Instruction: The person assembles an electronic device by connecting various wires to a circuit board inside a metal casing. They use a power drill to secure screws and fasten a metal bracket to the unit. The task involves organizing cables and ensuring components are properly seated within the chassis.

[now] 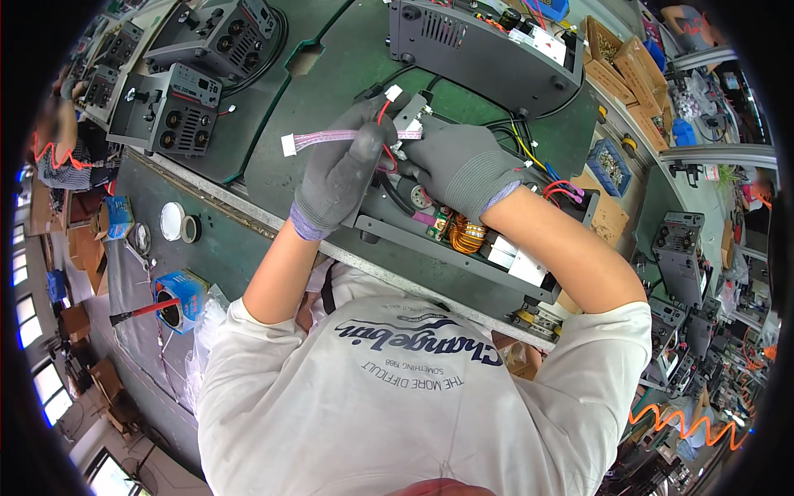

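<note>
Gloved hands on flat ribbon cable over open chassis
Left hand (339, 169) fingers pinch pink ribbon cable (331, 138); right hand (463, 165) fingers grip its 3 o'clock end above dark metal chassis (463, 252).

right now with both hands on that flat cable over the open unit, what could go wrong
1. The left hand in a grey glove pinches the flat pink ribbon cable mid-length; its white end connector hangs free and could snag or kink.
2. The thin red wire crosses between both hands, so a tug by the right hand might strain it.
3. The open dark metal chassis sits near the green bench edge; pulling could slide it toward the person.
</note>
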The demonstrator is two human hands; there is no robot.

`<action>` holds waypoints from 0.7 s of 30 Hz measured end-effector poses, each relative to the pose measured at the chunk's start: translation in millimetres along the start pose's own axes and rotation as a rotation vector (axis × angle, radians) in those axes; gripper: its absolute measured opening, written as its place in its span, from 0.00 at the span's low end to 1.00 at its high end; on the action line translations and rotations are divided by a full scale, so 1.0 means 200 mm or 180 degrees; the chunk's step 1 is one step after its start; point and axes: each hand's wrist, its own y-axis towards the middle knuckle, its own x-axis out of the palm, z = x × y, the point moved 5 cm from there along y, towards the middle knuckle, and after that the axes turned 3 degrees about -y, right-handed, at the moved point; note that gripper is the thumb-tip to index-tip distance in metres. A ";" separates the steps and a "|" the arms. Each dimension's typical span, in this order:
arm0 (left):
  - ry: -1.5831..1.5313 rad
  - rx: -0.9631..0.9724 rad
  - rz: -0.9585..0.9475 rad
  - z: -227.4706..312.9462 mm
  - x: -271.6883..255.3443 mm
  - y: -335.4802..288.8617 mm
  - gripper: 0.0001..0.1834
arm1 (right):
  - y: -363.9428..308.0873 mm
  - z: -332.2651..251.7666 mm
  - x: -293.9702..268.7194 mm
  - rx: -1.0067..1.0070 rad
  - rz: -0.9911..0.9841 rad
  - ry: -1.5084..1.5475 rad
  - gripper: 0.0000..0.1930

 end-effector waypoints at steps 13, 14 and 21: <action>-0.0020 0.0014 -0.0119 0.02 0.01 0.00 0.29 | -0.03 0.00 -0.05 0.0382 0.0500 0.0176 0.08; -0.0028 0.0025 -0.0130 0.02 0.01 0.00 0.29 | -0.04 0.01 -0.07 0.0440 0.0444 0.0223 0.09; 0.2064 0.1291 -0.0049 0.21 0.05 0.02 0.17 | -0.19 0.03 -0.30 0.0091 0.1574 0.1935 0.12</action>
